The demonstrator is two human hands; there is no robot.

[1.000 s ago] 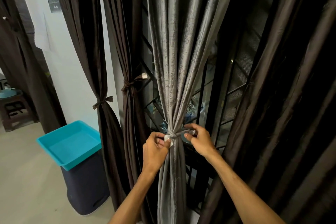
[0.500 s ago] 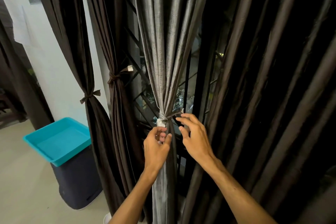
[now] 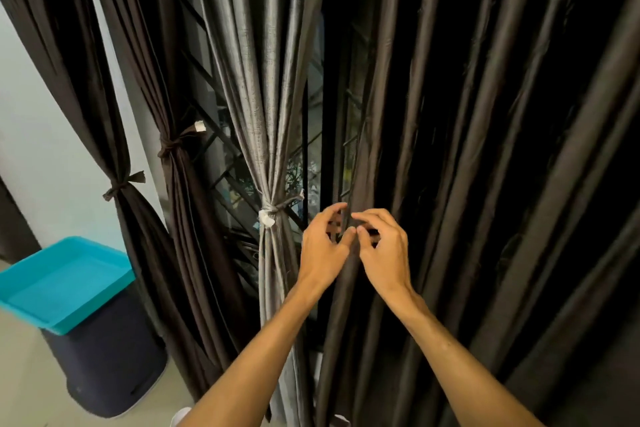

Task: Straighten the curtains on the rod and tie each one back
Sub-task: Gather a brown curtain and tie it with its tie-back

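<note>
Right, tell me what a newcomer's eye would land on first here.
The left hand and right hand, meeting at the edge of the loose dark curtain, centre frame. Just left hangs the shiny grey curtain, cinched by a knotted tie. At lower left, a turquoise tray sits atop a dark bin.
</note>
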